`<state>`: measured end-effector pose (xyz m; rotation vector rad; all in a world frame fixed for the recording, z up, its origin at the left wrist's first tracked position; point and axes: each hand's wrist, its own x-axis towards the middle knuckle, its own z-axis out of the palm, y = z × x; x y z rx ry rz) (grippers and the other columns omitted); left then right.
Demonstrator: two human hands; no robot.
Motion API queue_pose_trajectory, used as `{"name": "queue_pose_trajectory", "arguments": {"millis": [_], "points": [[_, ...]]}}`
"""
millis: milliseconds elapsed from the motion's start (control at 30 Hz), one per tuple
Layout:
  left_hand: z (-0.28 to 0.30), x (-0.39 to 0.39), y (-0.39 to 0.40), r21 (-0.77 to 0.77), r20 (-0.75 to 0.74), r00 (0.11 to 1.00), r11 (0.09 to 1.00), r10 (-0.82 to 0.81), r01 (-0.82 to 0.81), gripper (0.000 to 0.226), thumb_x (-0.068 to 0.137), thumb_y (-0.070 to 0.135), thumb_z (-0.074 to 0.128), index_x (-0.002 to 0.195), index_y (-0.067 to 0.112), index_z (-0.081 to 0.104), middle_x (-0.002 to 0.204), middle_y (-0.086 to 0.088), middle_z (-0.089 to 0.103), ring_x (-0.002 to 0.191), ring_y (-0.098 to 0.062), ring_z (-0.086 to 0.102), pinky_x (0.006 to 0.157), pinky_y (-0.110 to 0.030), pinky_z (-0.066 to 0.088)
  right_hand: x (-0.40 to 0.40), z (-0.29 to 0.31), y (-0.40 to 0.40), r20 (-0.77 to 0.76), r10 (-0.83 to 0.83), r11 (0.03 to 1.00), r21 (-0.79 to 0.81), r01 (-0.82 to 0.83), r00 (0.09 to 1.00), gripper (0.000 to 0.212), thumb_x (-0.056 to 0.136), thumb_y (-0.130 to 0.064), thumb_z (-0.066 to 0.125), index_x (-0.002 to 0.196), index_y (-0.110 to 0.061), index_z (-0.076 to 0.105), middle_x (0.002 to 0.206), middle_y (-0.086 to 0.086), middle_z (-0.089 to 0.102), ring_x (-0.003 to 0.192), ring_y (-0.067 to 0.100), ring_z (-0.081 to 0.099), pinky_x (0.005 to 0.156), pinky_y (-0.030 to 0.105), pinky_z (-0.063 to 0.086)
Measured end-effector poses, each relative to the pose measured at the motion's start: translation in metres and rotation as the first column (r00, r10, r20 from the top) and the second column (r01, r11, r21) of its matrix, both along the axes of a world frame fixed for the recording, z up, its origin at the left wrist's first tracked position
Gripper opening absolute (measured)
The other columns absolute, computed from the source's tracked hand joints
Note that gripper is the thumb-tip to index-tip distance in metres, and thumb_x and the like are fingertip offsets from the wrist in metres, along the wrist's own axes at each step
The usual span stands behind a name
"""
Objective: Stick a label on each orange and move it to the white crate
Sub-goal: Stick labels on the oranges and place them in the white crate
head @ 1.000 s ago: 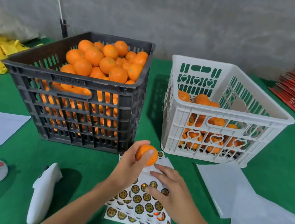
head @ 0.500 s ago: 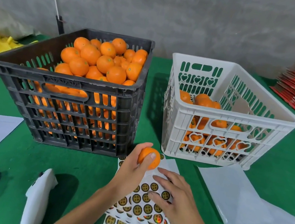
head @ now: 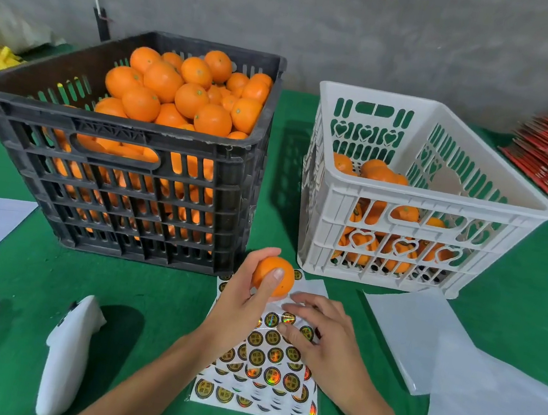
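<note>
Since the earlier frames little has moved: the left hand keeps its grip on one orange above the top edge of the label sheet, between the black crate and the white crate. Right hand lies on the sheet, its fingers loosely spread and feeling at a label; none is lifted clear yet. Judged risks: a label may tear or fold onto itself if peeled from its middle, and the unweighted sheet may slide on the green worktop. Labelled fruit already sits low in the white crate.
</note>
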<state>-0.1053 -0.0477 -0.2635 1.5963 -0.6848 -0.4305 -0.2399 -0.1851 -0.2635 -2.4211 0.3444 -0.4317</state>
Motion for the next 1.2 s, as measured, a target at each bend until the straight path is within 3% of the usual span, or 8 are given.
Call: {"name": "queue_pose_trajectory", "arguments": {"millis": [267, 433, 600, 933, 1000, 1100, 1200], "points": [[0.003, -0.003, 0.002, 0.049, 0.065, 0.998, 0.999, -0.004, 0.001, 0.040, 0.102, 0.059, 0.048, 0.140, 0.047, 0.047, 0.133, 0.019, 0.055, 0.121, -0.002, 0.059, 0.105, -0.034, 0.052, -0.001, -0.001, 0.003, 0.056, -0.021, 1.000, -0.005, 0.021, 0.998, 0.023, 0.092, -0.040, 0.072, 0.115, -0.038, 0.072, 0.129, -0.031, 0.056, 0.128, -0.001, 0.045, 0.110, 0.021, 0.027], [0.000, 0.000, 0.001, 0.054, 0.062, 0.998, 0.999, 0.001, -0.004, 0.044, 0.098, 0.069, 0.047, 0.139, 0.052, 0.046, 0.127, 0.030, 0.055, 0.121, -0.002, 0.059, 0.098, -0.026, 0.051, 0.001, 0.002, -0.001, 0.004, -0.005, 0.992, 0.129, 0.004, 1.000, 0.028, 0.092, -0.039, 0.073, 0.120, -0.038, 0.069, 0.135, -0.032, 0.051, 0.131, -0.002, 0.039, 0.114, 0.029, 0.028], [-0.005, 0.004, -0.001, 0.017, 0.008, 1.000, 1.000, -0.002, 0.002, 0.047, 0.099, 0.067, 0.051, 0.142, 0.047, 0.048, 0.128, 0.026, 0.056, 0.123, -0.014, 0.063, 0.103, -0.047, 0.055, 0.004, 0.005, -0.003, -0.015, -0.001, 0.992, 0.127, 0.003, 1.000, 0.022, 0.092, -0.038, 0.073, 0.114, -0.038, 0.074, 0.132, -0.031, 0.051, 0.127, -0.002, 0.037, 0.112, 0.028, 0.028], [-0.003, 0.002, -0.002, 0.026, 0.015, 1.000, 1.000, -0.014, 0.014, 0.043, 0.099, 0.065, 0.050, 0.139, 0.049, 0.049, 0.123, 0.023, 0.060, 0.118, -0.020, 0.067, 0.103, -0.048, 0.055, 0.008, 0.015, -0.017, -0.051, 0.120, 0.975, 0.192, -0.108, 0.991, 0.009, 0.087, -0.026, 0.079, 0.091, -0.033, 0.075, 0.123, -0.023, 0.058, 0.124, 0.005, 0.044, 0.116, 0.043, 0.026], [-0.002, 0.002, -0.001, 0.022, 0.018, 1.000, 1.000, -0.010, 0.010, 0.041, 0.100, 0.064, 0.050, 0.138, 0.048, 0.049, 0.125, 0.020, 0.061, 0.120, -0.017, 0.066, 0.103, -0.047, 0.055, 0.010, 0.018, -0.023, -0.087, 0.163, 0.974, 0.173, -0.146, 0.983, 0.011, 0.086, -0.029, 0.080, 0.095, -0.034, 0.074, 0.132, -0.024, 0.053, 0.129, 0.002, 0.038, 0.118, 0.042, 0.022], [-0.002, 0.002, -0.001, 0.018, 0.016, 1.000, 1.000, -0.009, 0.009, 0.042, 0.100, 0.064, 0.050, 0.138, 0.049, 0.049, 0.130, 0.014, 0.061, 0.119, -0.018, 0.066, 0.104, -0.045, 0.055, 0.008, 0.018, -0.032, -0.165, 0.213, 0.961, 0.213, -0.176, 0.963, 0.033, 0.082, -0.047, 0.081, 0.112, -0.045, 0.069, 0.147, -0.033, 0.037, 0.141, -0.006, 0.021, 0.119, 0.037, 0.015], [0.000, 0.001, -0.001, 0.000, -0.008, 1.000, 1.000, -0.009, 0.009, 0.040, 0.099, 0.066, 0.050, 0.136, 0.052, 0.050, 0.129, 0.013, 0.062, 0.115, -0.023, 0.070, 0.099, -0.037, 0.058, 0.002, 0.011, -0.036, -0.130, 0.242, 0.948, 0.241, -0.206, 0.961, 0.043, 0.081, -0.054, 0.079, 0.122, -0.048, 0.068, 0.148, -0.034, 0.040, 0.143, -0.004, 0.025, 0.121, 0.038, 0.019]]}}
